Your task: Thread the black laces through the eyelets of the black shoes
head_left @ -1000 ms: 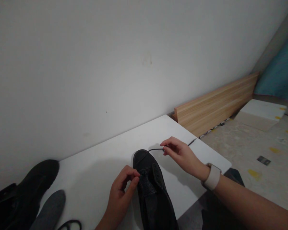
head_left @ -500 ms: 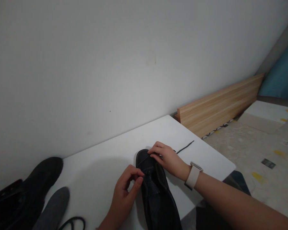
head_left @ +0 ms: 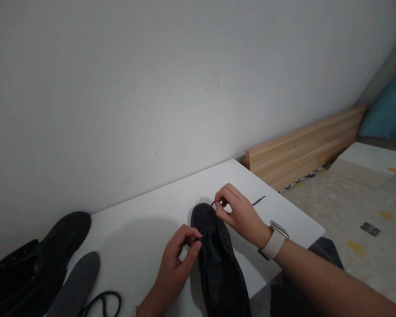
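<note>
A black shoe (head_left: 218,268) lies on the white table (head_left: 145,229), toe pointing away from me. My left hand (head_left: 176,266) pinches the shoe's left eyelet edge near the tongue. Above the toe, my right hand (head_left: 239,213) is closed on a thin black shoelace (head_left: 258,201); the lace's free end trails to the right across the table. A pale watch band is on my right wrist.
A second black shoe (head_left: 36,264) lies at the table's left edge, with a grey insole (head_left: 75,284) and a loose black lace (head_left: 102,301) beside it. A wooden board (head_left: 303,147) leans against the wall on the floor to the right.
My right hand pulled the lace out to the right, dropped onto the shoe's toe, and now has risen slightly with the lace pinched again. My left hand kept its pinch.
</note>
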Action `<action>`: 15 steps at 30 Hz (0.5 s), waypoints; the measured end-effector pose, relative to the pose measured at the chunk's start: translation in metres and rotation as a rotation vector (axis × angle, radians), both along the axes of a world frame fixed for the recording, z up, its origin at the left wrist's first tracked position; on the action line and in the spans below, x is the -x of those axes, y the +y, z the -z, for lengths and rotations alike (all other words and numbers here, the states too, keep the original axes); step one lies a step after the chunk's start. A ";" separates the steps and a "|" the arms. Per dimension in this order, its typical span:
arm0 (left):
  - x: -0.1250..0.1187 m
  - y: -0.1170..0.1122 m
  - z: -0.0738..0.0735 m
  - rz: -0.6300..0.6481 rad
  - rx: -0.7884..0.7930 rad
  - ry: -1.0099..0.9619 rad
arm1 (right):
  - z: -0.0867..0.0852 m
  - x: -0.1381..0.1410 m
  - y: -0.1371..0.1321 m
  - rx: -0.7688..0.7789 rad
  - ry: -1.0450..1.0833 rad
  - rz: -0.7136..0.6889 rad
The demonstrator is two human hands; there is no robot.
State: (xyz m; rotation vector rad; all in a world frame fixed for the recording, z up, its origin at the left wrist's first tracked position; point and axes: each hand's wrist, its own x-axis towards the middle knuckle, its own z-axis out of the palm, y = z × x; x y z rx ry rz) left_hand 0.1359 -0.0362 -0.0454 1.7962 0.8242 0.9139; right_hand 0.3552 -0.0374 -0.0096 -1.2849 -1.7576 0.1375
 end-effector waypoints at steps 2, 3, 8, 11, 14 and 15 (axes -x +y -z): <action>-0.001 0.000 0.000 -0.006 -0.002 0.008 | -0.005 0.003 -0.003 -0.066 0.016 0.040; -0.001 0.000 0.000 -0.009 -0.006 0.013 | -0.007 0.004 -0.003 -0.095 0.024 0.060; -0.002 -0.001 0.000 -0.019 -0.032 0.027 | -0.012 0.005 -0.002 -0.197 0.060 0.132; -0.003 -0.001 0.000 -0.020 -0.036 0.031 | -0.013 0.010 -0.004 -0.233 0.068 0.145; -0.003 -0.001 0.002 -0.011 -0.046 0.032 | -0.017 0.022 -0.012 -0.261 0.051 0.069; -0.003 -0.001 0.003 -0.003 -0.053 0.031 | -0.019 0.027 -0.015 -0.268 0.039 0.025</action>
